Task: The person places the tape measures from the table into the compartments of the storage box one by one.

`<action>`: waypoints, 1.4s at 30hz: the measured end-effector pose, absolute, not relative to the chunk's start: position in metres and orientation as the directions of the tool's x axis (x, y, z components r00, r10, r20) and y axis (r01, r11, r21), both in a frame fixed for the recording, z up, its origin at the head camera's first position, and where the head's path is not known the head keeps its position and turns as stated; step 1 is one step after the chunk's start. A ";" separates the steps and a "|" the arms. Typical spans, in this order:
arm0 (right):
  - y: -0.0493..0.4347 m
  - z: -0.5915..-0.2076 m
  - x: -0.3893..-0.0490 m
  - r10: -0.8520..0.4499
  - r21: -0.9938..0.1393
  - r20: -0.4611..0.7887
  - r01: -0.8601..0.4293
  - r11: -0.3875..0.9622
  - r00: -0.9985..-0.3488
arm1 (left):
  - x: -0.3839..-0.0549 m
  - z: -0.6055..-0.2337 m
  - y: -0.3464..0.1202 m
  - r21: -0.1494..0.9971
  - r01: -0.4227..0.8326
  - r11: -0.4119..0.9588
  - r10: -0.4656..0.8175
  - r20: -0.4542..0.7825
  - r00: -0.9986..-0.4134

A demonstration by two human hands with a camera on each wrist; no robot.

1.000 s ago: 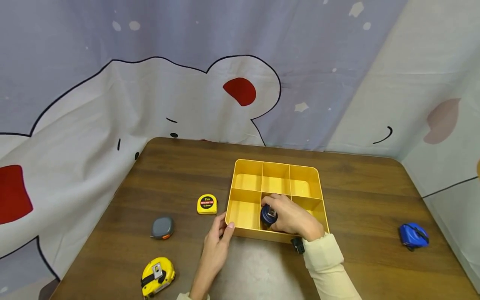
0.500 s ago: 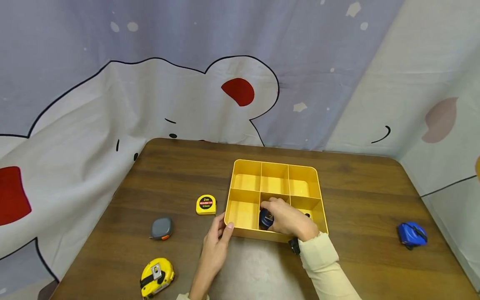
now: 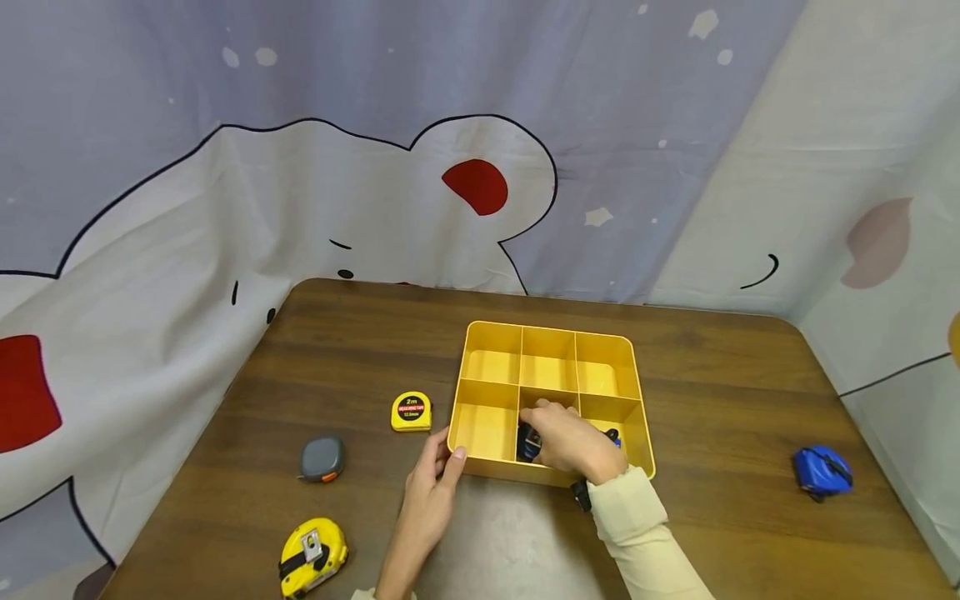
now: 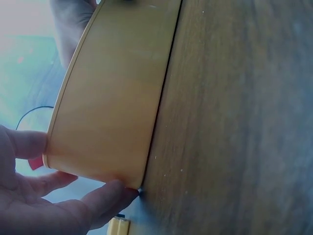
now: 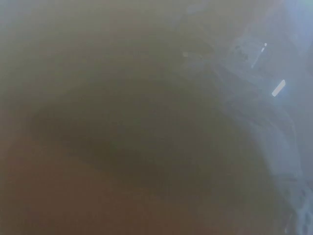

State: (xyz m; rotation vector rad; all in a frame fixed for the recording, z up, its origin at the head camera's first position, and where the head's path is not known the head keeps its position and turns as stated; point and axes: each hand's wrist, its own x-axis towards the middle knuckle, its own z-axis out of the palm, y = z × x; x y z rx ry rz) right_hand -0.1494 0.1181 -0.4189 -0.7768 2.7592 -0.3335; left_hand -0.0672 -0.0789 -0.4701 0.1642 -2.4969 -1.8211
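Note:
A yellow six-compartment organizer box point(image 3: 551, 477) stands on the table. My left hand point(image 3: 429, 492) holds its front left corner, thumb at the rim and fingers against the outer wall point(image 4: 110, 98), as the left wrist view shows. In the front middle compartment my right hand point(image 3: 567, 439) grips a dark blue tape measure point(image 3: 530, 444), which the fingers partly cover. Part of a blue and black object point(image 3: 615, 437) shows in the front right compartment, otherwise hidden behind the right hand. The right wrist view is too blurred to make out the grip.
Left of the box lie a small yellow tape measure point(image 3: 411, 412), a grey one point(image 3: 322, 460) and a larger yellow one point(image 3: 312, 558). A blue tape measure point(image 3: 822, 472) lies far right on the wooden table point(image 3: 720, 433). A printed curtain point(image 3: 360, 192) hangs behind.
My right hand and wrist have shifted slightly left and turned, with the dark blue tape measure tilting in the compartment. More of the front right compartment now shows. The left hand keeps its place.

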 end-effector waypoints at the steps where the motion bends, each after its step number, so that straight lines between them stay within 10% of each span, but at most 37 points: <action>1: 0.118 -0.419 -0.149 -0.533 -0.284 -0.183 -0.475 0.833 -0.826 | -0.067 -0.470 -0.079 0.952 -0.058 0.301 -0.111 -0.026 -0.993; 20: 0.151 -0.390 -0.145 -0.621 -0.510 -0.060 -0.511 0.692 -0.781 | -0.068 -0.472 -0.082 0.953 -0.062 0.297 -0.129 -0.024 -0.991; 42: 0.289 -0.390 -0.134 -0.308 -0.488 0.110 -0.322 0.811 -0.945 | -0.069 -0.472 -0.082 0.954 -0.078 0.290 -0.130 -0.041 -0.991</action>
